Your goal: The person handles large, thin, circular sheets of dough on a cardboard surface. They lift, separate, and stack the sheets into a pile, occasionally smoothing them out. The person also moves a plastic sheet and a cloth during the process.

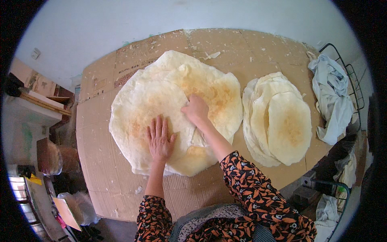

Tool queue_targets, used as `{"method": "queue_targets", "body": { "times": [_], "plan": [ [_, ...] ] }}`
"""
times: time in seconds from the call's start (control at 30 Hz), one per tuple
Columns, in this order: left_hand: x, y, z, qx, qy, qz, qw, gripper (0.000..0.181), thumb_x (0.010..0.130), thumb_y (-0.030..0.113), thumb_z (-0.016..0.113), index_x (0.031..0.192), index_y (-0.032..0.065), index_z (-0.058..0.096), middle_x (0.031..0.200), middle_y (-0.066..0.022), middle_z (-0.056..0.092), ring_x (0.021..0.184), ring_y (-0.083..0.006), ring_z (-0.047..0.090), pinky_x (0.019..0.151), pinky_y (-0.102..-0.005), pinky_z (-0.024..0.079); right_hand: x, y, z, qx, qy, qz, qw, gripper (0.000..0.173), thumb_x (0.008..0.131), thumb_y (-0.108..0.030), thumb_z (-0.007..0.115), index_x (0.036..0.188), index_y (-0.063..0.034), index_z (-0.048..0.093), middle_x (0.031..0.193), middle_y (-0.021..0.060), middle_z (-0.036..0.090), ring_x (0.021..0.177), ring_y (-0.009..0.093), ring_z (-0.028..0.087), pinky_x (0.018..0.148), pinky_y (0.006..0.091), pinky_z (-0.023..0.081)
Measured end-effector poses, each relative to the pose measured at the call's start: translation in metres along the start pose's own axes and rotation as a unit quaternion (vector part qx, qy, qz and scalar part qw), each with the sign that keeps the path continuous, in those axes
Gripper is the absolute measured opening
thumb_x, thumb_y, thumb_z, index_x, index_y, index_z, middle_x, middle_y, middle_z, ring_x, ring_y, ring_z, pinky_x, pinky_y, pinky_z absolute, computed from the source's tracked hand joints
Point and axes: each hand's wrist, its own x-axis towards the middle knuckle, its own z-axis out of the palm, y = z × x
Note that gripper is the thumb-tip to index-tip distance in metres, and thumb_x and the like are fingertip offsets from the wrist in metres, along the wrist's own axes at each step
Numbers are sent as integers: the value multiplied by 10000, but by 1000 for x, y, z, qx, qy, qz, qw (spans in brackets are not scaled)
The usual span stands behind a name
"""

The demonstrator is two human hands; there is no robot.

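Observation:
A broad pile of large, thin flatbreads [217, 90], pale with toasted brown patches, lies before me. Its top flatbread [145, 99] covers the left part of the pile, and its right edge runs down the middle. My left hand [160, 142] rests flat on this top sheet, palm down, fingers slightly apart. At the sheet's right edge my right hand [196, 110] is curled, thumb to the left, with the edge pinched in its fingers. The fingertips are partly hidden. To the right sits a second stack of folded or cut flatbread pieces [288, 130], touched by neither hand.
Cardboard [99, 157] covers the table, with white crumbs and a torn scrap [213, 55] near its far edge. A pale wall [181, 15] stands behind it. Bundled white cloth [329, 93] lies by a dark metal rack [356, 81] at right.

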Motion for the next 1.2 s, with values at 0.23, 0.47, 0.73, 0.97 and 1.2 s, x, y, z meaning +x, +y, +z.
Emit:
{"method": "queue_targets", "body": {
  "times": [0.23, 0.47, 0.73, 0.97, 1.2],
  "plan": [
    [2, -5, 0, -29, 36, 27, 999, 587, 753, 305, 523, 1259, 86, 322, 1326, -79, 294, 1233, -256, 242, 1012, -418, 159, 10, -14, 20, 136, -2, -5, 991, 134, 531, -148, 630, 596, -48, 569, 588, 131, 568, 583, 269, 566, 532, 346, 435],
    [-50, -77, -29, -814, 83, -160, 552, 476, 806, 295, 526, 1187, 41, 393, 1196, -84, 424, 1099, -214, 414, 896, -366, 364, -99, -141, 15, 202, -78, -303, 928, 123, 643, -120, 565, 682, -20, 505, 640, 157, 547, 645, 334, 554, 574, 419, 424],
    [-35, -95, -125, -586, 143, -276, 748, 291, 768, 125, 560, 1003, -42, 517, 838, -82, 583, 705, -128, 549, 604, -256, 435, -143, -137, 14, 214, -259, -376, 863, 190, 641, -102, 610, 795, -13, 543, 695, 142, 565, 687, 298, 559, 622, 393, 431],
    [-58, -24, -282, -239, -194, -15, 951, 109, 704, 106, 608, 737, 4, 588, 532, -19, 510, 454, -94, 451, 412, -232, 341, -93, -71, -123, 309, -1, -416, 855, 644, 607, -120, 675, 1192, -89, 407, 1199, 127, 430, 1126, 283, 384, 958, 351, 295],
    [-70, 52, -324, -145, -411, 200, 878, 273, 640, 108, 567, 908, 86, 607, 612, -83, 556, 526, -227, 533, 470, -290, 412, -125, 2, -179, 279, -263, -450, 807, 512, 628, -107, 662, 1108, -61, 490, 1114, 106, 512, 1063, 209, 457, 922, 320, 339]
  ]
}}
